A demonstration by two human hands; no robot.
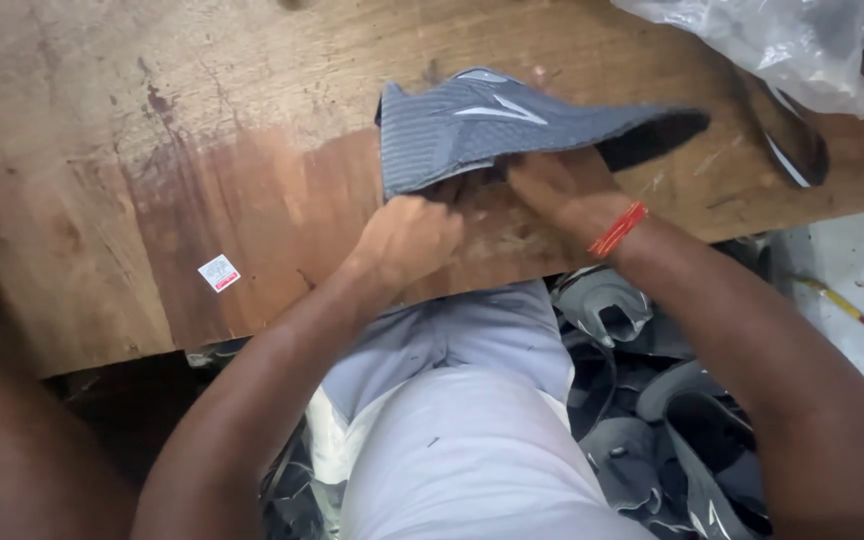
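Observation:
A grey knit shoe upper (492, 125) with a pale stripe mark lies flat on a worn wooden table (202, 130), its opening pointing right. My left hand (407, 238) is closed on the upper's lower edge near its heel end. My right hand (562, 185), with a red thread around the wrist, presses and grips the same lower edge just to the right. Both hands hold the upper against the table near its front edge.
A clear plastic bag (782, 40) lies at the table's top right, beside a dark shoe piece (787, 135). A small sticker (219, 272) is on the wood. Several grey shoe uppers (652, 400) are piled on the floor at the right. Another person's arm (2, 440) is at the left.

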